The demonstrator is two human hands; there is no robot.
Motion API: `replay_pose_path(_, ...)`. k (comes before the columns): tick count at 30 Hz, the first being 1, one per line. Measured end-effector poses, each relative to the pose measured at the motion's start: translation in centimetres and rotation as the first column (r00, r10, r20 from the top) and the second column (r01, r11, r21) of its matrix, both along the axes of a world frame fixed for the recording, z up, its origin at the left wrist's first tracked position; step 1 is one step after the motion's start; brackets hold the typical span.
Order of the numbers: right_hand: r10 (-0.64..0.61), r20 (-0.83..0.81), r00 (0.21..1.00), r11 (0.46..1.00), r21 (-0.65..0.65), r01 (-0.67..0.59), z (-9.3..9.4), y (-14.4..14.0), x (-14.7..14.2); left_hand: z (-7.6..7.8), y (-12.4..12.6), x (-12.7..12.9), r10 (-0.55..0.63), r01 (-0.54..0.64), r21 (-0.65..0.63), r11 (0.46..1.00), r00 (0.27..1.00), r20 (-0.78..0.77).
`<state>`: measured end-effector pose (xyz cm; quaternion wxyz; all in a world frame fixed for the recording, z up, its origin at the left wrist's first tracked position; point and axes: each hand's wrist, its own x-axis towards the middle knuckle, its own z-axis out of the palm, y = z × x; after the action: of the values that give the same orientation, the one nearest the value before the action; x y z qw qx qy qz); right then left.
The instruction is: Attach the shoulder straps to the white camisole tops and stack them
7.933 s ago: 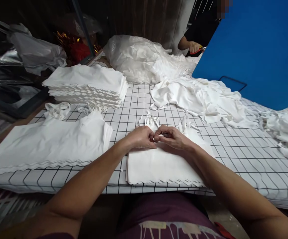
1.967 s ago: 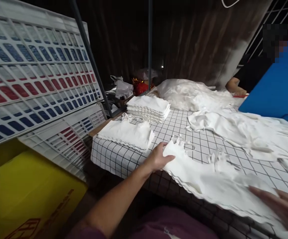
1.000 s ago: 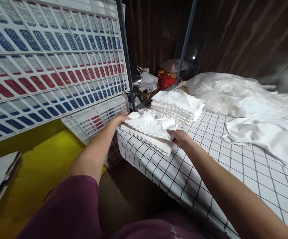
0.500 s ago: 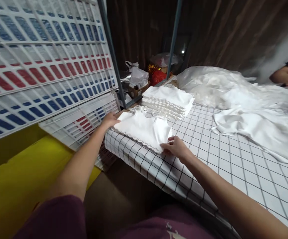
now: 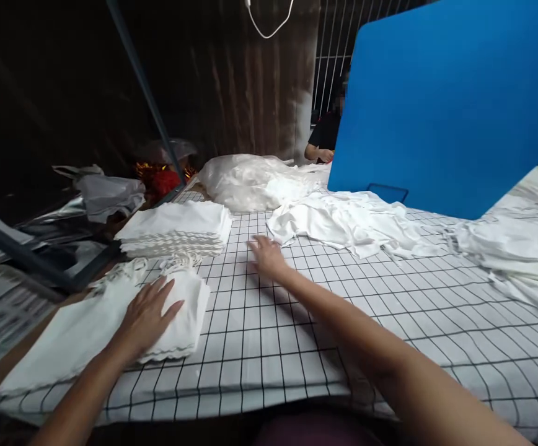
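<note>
My left hand [image 5: 150, 316] lies with its fingers spread on a white garment piece [image 5: 78, 331] with a scalloped edge, at the table's near left. Behind it is a neat stack of folded white garment pieces [image 5: 176, 226], their wavy edges layered toward me. Reaching over the checked cloth, my right hand [image 5: 269, 257] has its fingers apart and nothing in them. Just beyond its fingertips spreads a loose heap of white fabric [image 5: 343, 220].
A large blue board [image 5: 436, 111] stands on the checked table [image 5: 241, 347] at the back right. More white fabric [image 5: 524, 248] lies at the right. A plastic-wrapped bundle [image 5: 250, 179] sits at the back, near a co-worker's hand [image 5: 325, 155]. A metal post [image 5: 143, 87] rises at the left.
The view has swung right. My right hand has let go of the garment piece's edge and moved across toward the loose fabric. My left hand now lies flat on the piece.
</note>
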<state>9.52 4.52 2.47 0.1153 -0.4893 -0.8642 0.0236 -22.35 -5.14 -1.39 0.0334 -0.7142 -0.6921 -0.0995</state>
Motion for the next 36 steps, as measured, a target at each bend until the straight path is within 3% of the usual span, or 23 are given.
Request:
replay_pose_path(2,-0.133,0.026,0.991,0.991,-0.022,0.134,0.5,2.7,4.1,1.4,0.4,3.3,-0.055,0.052,0.128,0.99,0.998,0.015)
replay_pose_path(5,-0.118,0.056,0.991,0.991,-0.049,0.121,0.0,3.2,7.7,2.8,1.7,10.4,-0.27,0.238,0.227,0.944,0.955,0.124)
replay_pose_path(7,0.01,0.071,0.997,0.996,-0.089,-0.003,-0.9,0.4,8.5,3.0,2.7,14.9,-0.353,0.306,0.212,0.928,0.903,0.246)
replay_pose_path(9,0.199,0.067,0.978,0.97,-0.154,-0.187,-1.8,-4.4,8.8,2.7,3.4,18.4,-0.378,0.342,0.163,0.926,0.854,0.357)
replay_pose_path(11,0.419,0.008,0.908,0.893,-0.183,-0.41,-2.2,-9.6,9.5,1.9,3.6,20.8,-0.385,0.378,0.102,0.92,0.824,0.415)
replay_pose_path(14,0.534,-0.208,0.819,0.781,-0.249,-0.573,-1.6,-15.1,11.8,0.6,3.3,23.1,-0.391,0.407,0.041,0.912,0.836,0.386)
replay_pose_path(16,0.484,-0.364,0.796,0.749,-0.298,-0.591,-1.3,-15.9,13.5,0.0,3.3,24.0,-0.37,0.377,0.042,0.925,0.871,0.324)
replay_pose_path(18,0.318,-0.415,0.852,0.84,-0.294,-0.457,-1.7,-14.8,14.8,-0.1,3.7,24.4,-0.324,0.317,0.071,0.946,0.91,0.26)
replay_pose_path(20,0.12,-0.352,0.928,0.948,-0.237,-0.212,-2.7,-12.8,15.4,0.0,4.2,24.6,-0.29,0.28,0.075,0.957,0.939,0.187)
replay_pose_path(22,0.061,-0.255,0.965,0.98,-0.167,-0.106,-3.6,-11.0,15.4,0.5,4.3,24.4,-0.295,0.293,0.033,0.956,0.949,0.108)
replay_pose_path(25,0.198,-0.165,0.966,0.961,-0.163,-0.225,-3.7,-9.9,16.0,1.8,3.0,23.8,-0.318,0.324,-0.137,0.936,0.946,0.065)
replay_pose_path(27,0.302,-0.188,0.934,0.905,-0.25,-0.343,-2.9,-10.3,17.2,3.0,1.4,23.0,-0.292,0.309,-0.295,0.904,0.951,0.101)
replay_pose_path(30,0.247,-0.257,0.934,0.859,-0.387,-0.334,-1.6,-11.6,18.7,4.4,-0.1,21.8,-0.231,0.3,-0.416,0.859,0.95,0.208)
replay_pose_path(33,0.015,-0.229,0.973,0.912,-0.395,-0.107,-1.6,-13.2,17.4,4.2,1.0,21.2,-0.236,0.303,-0.233,0.924,0.932,0.274)
replay_pose_path(36,-0.03,-0.146,0.989,0.944,-0.328,-0.02,-2.5,-14.3,14.6,2.9,3.9,21.6,-0.333,0.364,-0.085,0.928,0.908,0.254)
